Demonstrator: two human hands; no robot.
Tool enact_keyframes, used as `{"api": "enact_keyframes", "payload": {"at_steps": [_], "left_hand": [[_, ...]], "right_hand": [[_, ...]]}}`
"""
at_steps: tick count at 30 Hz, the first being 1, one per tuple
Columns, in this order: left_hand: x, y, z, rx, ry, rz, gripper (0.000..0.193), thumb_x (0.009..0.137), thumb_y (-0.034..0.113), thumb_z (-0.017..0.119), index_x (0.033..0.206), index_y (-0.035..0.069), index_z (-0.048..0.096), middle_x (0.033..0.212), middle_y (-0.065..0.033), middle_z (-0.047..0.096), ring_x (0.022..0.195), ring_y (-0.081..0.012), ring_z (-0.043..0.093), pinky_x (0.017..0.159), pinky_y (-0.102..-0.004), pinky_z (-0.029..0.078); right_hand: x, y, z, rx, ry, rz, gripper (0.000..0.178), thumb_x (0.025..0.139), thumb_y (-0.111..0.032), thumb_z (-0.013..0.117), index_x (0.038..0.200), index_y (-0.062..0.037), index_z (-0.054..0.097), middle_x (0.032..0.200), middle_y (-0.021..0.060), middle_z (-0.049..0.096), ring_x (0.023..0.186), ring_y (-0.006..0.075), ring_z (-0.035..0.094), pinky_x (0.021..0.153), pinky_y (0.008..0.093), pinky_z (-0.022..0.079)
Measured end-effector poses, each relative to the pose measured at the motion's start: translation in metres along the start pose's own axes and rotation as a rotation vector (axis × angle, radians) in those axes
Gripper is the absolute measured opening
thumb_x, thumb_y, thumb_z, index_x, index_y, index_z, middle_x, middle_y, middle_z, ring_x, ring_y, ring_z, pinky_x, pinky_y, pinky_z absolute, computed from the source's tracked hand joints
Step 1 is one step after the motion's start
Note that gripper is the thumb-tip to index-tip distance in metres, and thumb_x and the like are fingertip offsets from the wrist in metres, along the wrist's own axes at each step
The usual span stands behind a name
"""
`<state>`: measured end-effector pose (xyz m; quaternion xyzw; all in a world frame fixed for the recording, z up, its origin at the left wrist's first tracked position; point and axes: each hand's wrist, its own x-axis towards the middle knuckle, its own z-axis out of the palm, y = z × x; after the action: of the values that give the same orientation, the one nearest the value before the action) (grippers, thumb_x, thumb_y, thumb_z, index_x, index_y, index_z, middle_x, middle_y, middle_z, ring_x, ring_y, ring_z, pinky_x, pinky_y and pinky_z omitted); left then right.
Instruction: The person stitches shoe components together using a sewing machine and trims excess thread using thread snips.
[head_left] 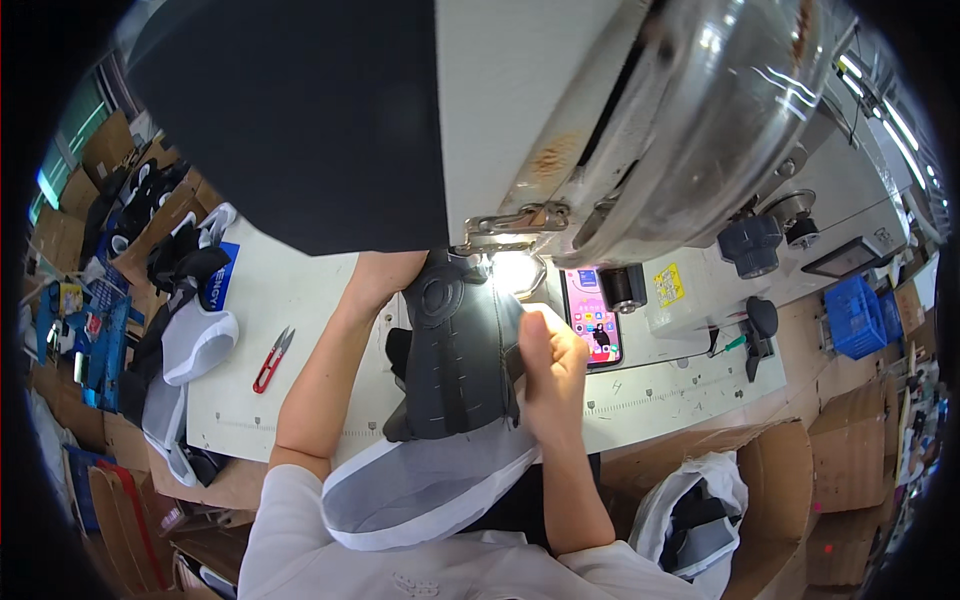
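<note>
A shoe upper [455,345] in black and dark grey, with a white and grey toe part hanging toward me, lies under the head of a sewing machine [500,120]. A bright lamp lights the spot by the needle area. My right hand [553,360] is closed on the upper's right edge, thumb on top. My left hand [398,275] reaches in at the upper's far left side; its fingers are hidden behind the machine head and the upper, so their grip does not show.
Red-handled thread snips [272,360] lie on the white table [320,345]. A phone [597,345] with a lit screen rests right of the machine. More shoe uppers [200,340] pile up at the left edge; a cardboard box [780,480] with a white bag stands at lower right.
</note>
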<state>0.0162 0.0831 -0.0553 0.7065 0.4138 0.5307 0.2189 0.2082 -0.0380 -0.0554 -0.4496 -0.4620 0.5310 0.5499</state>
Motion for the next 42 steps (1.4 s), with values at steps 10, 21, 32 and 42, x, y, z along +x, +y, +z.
{"api": "enact_keyframes", "payload": {"at_steps": [10,21,32,42], "left_hand": [[-0.077,0.011,-0.077,0.411,0.081,-0.026,0.020,0.094,0.013,0.060,0.108,0.002,0.068,0.106,-0.0143,0.067,0.106,-0.0328,0.059,0.095,-0.0391,0.044],[-0.232,0.007,-0.125,0.629,0.303,-0.401,0.024,0.097,-0.001,0.047,0.115,-0.001,0.062,0.101,-0.0165,0.064,0.087,-0.0316,0.061,0.079,-0.0373,0.048],[-0.215,0.079,-0.081,0.477,-0.040,-0.243,0.024,0.079,0.000,0.077,0.102,0.003,0.071,0.080,-0.0069,0.066,0.070,-0.0150,0.062,0.061,-0.0261,0.049],[-0.152,0.053,-0.063,0.524,-0.073,-0.209,0.017,0.082,0.013,0.076,0.094,0.003,0.068,0.082,-0.0081,0.069,0.075,-0.0219,0.068,0.067,-0.0308,0.053]], "right_hand": [[-0.026,-0.017,0.002,-1.117,-0.239,-0.788,0.015,0.076,-0.007,0.068,0.088,-0.0052,0.059,0.084,0.0084,0.055,0.074,0.0263,0.055,0.066,0.0356,0.043],[-0.065,0.061,0.035,-1.196,-0.379,-0.965,0.011,0.072,-0.006,0.065,0.082,-0.0050,0.059,0.080,0.0052,0.045,0.070,0.0173,0.047,0.065,0.0301,0.038],[-0.076,0.063,0.036,-1.256,-0.440,-0.956,0.021,0.074,-0.005,0.064,0.094,-0.0008,0.064,0.085,0.0062,0.049,0.073,0.0177,0.050,0.065,0.0305,0.038],[-0.082,0.067,0.041,-1.315,-0.421,-0.952,0.014,0.075,-0.006,0.064,0.088,-0.0039,0.061,0.083,0.0057,0.046,0.073,0.0176,0.049,0.067,0.0303,0.038]]}}
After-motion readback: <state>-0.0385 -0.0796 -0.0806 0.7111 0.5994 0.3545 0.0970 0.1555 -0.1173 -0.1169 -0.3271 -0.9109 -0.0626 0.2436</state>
